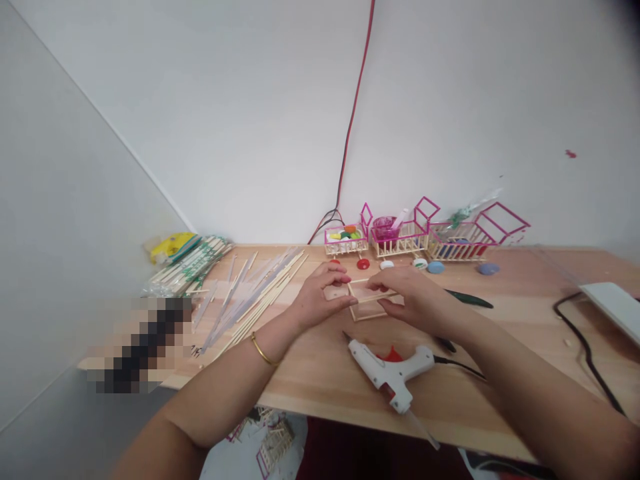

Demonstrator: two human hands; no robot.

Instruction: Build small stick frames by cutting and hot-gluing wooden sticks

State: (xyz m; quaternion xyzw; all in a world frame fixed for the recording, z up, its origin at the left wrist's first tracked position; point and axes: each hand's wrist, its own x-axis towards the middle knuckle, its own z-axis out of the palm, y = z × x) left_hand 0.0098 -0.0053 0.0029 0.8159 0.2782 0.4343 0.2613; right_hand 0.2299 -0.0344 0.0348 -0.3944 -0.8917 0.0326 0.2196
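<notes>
1. Your left hand (324, 293) held the left end of a small stick frame (370, 299), its thumb and fingers spread to the lower and upper parts of that end.
2. Your right hand (413, 297) was curled around the right side of the same frame, thumb below and fingers above, covering part of it.
3. The frame was near the middle of the desk (310, 380), between your two hands; whether it touched the surface you could not tell.
4. Just nearer to you lay a white glue gun (373, 365) with a red trigger, its nozzle pointing up and left, a clear stick protruding from its back end.
5. Left of your hands, thin wooden sticks (270, 293) and clear rods (231, 310) were spread in a loose fan, with packed sticks (193, 267) and a yellow packet (174, 247) beyond them.
6. Along the wall stood three stick baskets (399, 250) with magenta trim; the middle one held a magenta cup (386, 230).
7. In front of those lay a row of small coloured discs, among them a red disc (363, 264) and a light-blue disc (436, 267).
</notes>
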